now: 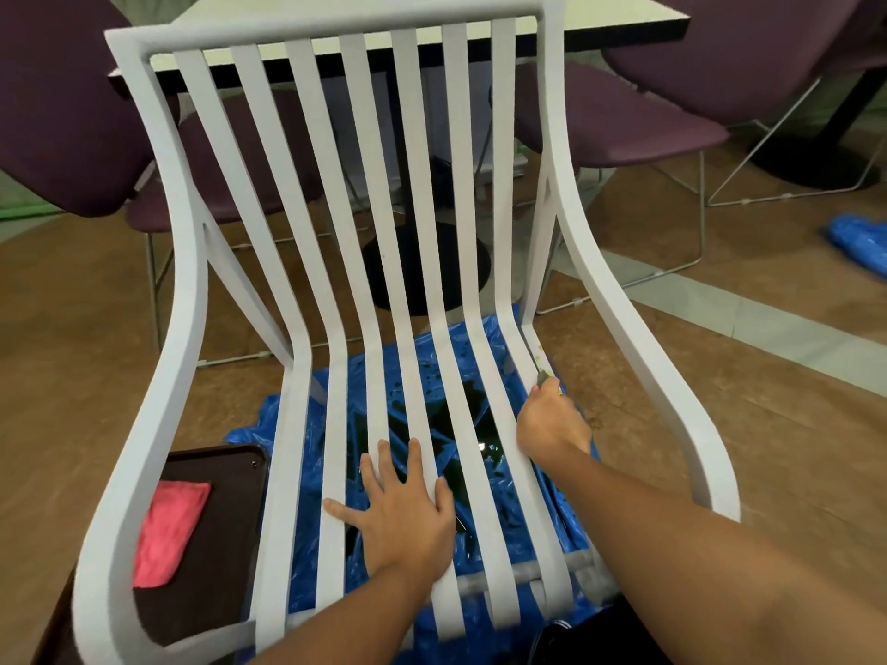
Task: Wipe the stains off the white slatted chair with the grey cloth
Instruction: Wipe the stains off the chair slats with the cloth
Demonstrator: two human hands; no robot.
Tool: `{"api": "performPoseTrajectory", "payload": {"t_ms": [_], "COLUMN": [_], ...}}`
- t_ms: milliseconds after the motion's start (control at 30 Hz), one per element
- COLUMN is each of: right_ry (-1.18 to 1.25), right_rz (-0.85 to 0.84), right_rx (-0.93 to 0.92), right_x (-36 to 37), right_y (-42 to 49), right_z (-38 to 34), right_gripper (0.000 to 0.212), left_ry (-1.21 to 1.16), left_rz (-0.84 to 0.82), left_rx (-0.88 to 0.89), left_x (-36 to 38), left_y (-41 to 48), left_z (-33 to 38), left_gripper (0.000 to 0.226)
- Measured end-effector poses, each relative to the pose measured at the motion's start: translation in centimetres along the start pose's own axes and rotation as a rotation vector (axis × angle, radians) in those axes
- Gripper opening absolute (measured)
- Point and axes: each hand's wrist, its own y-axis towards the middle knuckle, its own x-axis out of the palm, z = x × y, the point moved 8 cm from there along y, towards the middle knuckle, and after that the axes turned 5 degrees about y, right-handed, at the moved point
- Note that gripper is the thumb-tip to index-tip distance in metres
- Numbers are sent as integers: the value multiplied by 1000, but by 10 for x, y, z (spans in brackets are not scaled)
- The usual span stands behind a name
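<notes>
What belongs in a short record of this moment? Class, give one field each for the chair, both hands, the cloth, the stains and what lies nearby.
chair: white slatted chair, facing the camera
left hand: left hand lies flat and open on the middle seat slats
right hand: right hand grips the grey cloth at the seat's right edge
cloth: only a grey tip shows beyond the hand
stains: small yellowish specks just ahead of the cloth
under chair: blue plastic sheet with a dark puddle
beside chair: dark tray holding a pink cloth
</notes>
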Motion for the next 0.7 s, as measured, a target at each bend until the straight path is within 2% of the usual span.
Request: {"api": "performPoseTrajectory", "payload": {"t_ms": [233,333,433,533,600,700], "right_ry": [-131,-66,131,257,381,763], "right_rz": [-130,-112,37,136,120,-24], "right_rx": [-12,21,84,28,-10,-5], "right_x": [-5,-13,-36,-56,-69,-81], "right_y": [-44,-58,-74,-81,-90,-109], "right_z": [23,32,36,26,11,-19], "right_gripper": [30,31,27,25,23,20], "left_ry": [-16,-25,-92,-225,-378,-565], "left_rz": [25,24,44,136,205,268], "left_rx": [11,19,33,85,119,125], "left_x": [-2,-3,-3,-7,-12,-21], "left_y": [-3,-4,-6,-13,-21,-30], "left_z": [0,0,-3,-6,-12,-24], "left_gripper": [64,63,57,39,25,13]}}
